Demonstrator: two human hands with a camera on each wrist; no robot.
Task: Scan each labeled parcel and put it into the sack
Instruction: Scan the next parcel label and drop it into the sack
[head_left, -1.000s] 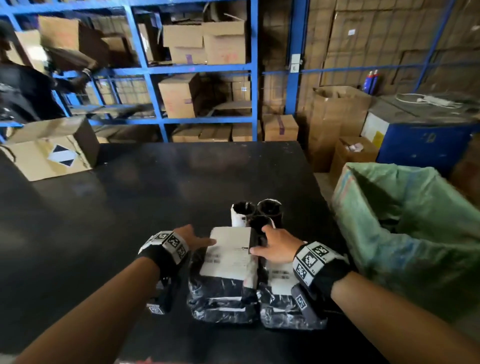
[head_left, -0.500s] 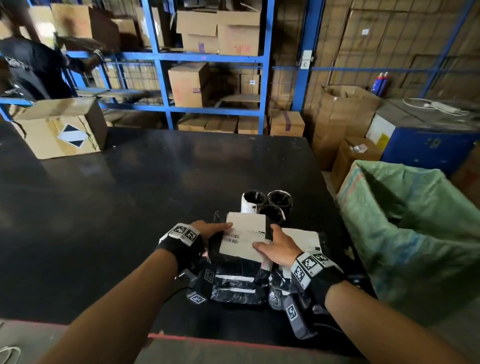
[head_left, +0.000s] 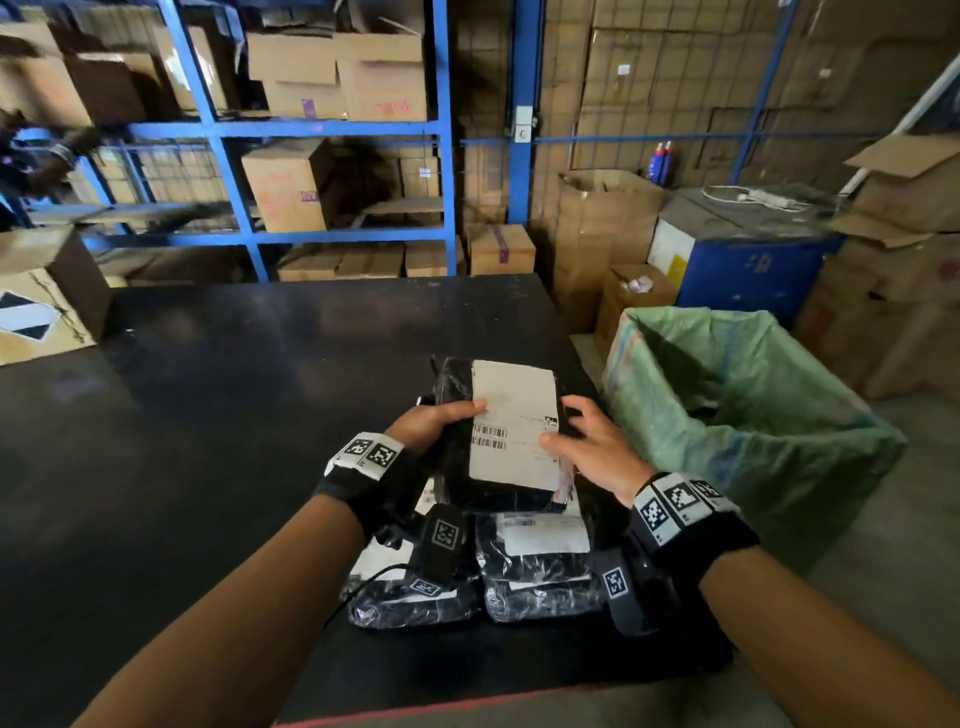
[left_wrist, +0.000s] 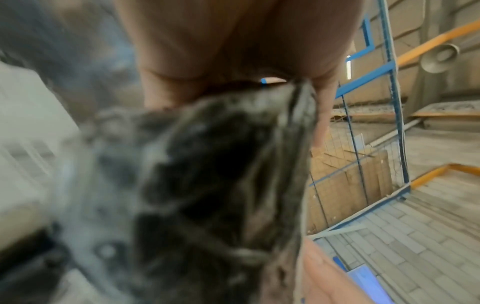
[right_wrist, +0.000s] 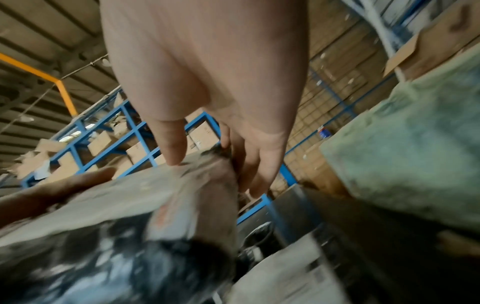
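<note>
A black plastic parcel (head_left: 457, 457) with a white barcode label (head_left: 514, 395) is held up above the black table (head_left: 260, 415). My left hand (head_left: 441, 418) grips its left edge, thumb on the label. My right hand (head_left: 576, 431) holds the right edge, its thumb (right_wrist: 171, 148) on the label and the fingers down the side. The left wrist view shows the parcel (left_wrist: 207, 185) as a blur under the palm. Two more labeled black parcels (head_left: 540, 571) (head_left: 410, 608) lie on the table beneath my wrists. The open green sack (head_left: 779, 452) stands just right of the table.
A cardboard box (head_left: 41, 296) sits on the table's far left corner. Blue shelving (head_left: 337, 130) full of cartons runs behind, with stacked cartons and a blue bin (head_left: 748, 260) beyond the sack. Another person's arm (head_left: 57, 156) shows at far left.
Both hands have lifted the top parcel off the pile and raised it. The dark rolls behind it are now hidden by the parcel.
</note>
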